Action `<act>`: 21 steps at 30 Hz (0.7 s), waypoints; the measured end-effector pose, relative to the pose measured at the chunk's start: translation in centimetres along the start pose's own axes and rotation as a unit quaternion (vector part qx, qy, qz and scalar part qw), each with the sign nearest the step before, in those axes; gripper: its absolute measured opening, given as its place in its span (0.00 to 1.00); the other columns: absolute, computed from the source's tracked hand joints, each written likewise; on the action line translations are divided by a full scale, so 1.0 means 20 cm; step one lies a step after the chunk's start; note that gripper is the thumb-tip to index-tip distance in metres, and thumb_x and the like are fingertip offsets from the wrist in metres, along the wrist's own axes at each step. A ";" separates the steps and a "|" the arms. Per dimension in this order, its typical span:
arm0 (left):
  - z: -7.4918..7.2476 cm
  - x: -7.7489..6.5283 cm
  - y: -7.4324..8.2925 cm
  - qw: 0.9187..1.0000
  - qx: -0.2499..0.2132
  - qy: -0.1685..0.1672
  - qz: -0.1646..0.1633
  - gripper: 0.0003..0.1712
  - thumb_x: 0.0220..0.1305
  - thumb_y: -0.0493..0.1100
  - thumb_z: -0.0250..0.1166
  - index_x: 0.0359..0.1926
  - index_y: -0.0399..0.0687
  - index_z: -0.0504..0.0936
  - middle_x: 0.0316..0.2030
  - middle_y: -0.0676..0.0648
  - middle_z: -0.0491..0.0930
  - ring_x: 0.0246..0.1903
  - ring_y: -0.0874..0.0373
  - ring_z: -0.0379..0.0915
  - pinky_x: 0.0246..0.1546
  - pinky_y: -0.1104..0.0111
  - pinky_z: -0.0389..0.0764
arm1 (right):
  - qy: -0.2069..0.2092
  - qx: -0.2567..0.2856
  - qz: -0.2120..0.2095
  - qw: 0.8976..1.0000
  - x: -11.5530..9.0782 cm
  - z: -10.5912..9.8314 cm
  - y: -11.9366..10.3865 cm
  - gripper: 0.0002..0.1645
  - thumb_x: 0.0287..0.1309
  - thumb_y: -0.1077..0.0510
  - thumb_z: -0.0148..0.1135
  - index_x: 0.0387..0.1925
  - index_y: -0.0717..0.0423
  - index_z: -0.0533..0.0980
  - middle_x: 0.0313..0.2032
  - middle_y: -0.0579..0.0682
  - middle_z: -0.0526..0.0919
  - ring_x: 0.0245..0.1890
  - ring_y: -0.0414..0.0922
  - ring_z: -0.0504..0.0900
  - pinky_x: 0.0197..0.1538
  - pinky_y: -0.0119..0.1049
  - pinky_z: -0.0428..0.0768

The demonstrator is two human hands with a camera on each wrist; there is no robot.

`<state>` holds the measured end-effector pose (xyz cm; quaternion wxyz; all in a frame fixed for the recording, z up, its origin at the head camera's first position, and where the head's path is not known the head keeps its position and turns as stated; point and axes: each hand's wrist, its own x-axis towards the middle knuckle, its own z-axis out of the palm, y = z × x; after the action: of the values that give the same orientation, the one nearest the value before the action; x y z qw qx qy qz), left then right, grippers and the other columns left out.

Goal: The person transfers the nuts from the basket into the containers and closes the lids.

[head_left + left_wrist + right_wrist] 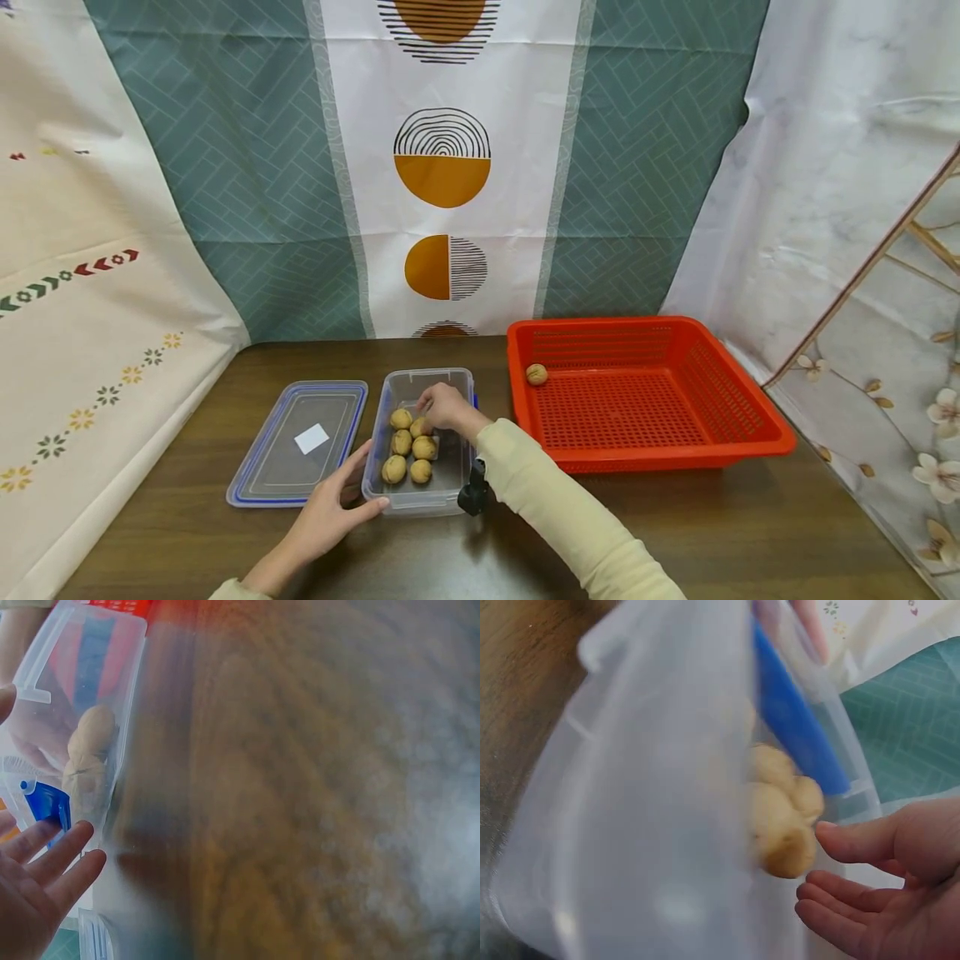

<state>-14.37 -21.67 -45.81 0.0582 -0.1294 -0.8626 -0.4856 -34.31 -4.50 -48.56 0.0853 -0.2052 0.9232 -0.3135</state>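
A clear plastic container point(416, 502) with blue side clips stands on the table, several walnuts point(423, 447) grouped in its left part. My left hand point(333, 504) rests against its left side, thumb at the front corner; in the left wrist view its fingers lie extended beside a blue clip point(51, 806). Inside the container, my right hand point(450, 410) reaches down over the far walnuts. The right wrist view shows that thumb and fingers apart with nothing between them, the thumb tip right at a walnut point(789, 851).
A clear lid point(288, 479) with a blue seal and a white label point(311, 438) lies to the left. To the right stands a red perforated basket point(652, 457) with one walnut point(536, 374) in its far left corner. A patterned curtain point(450, 292) hangs behind the table.
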 end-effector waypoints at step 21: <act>0.01 0.01 -0.01 1.000 0.001 0.000 0.006 0.45 0.50 0.45 0.70 0.66 0.43 0.58 0.54 0.35 0.71 0.47 0.47 0.73 0.42 0.70 0.77 | -0.004 0.053 0.016 0.998 -0.35 -0.96 -0.12 0.28 0.49 0.56 0.66 0.52 0.62 0.72 0.51 0.62 0.74 0.51 0.54 0.73 0.49 0.41 0.75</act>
<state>-14.58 -21.62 -46.13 0.0615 -0.1347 -0.8622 -0.4844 -32.79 7.21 -31.71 0.1047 -0.1872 0.9079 -0.3602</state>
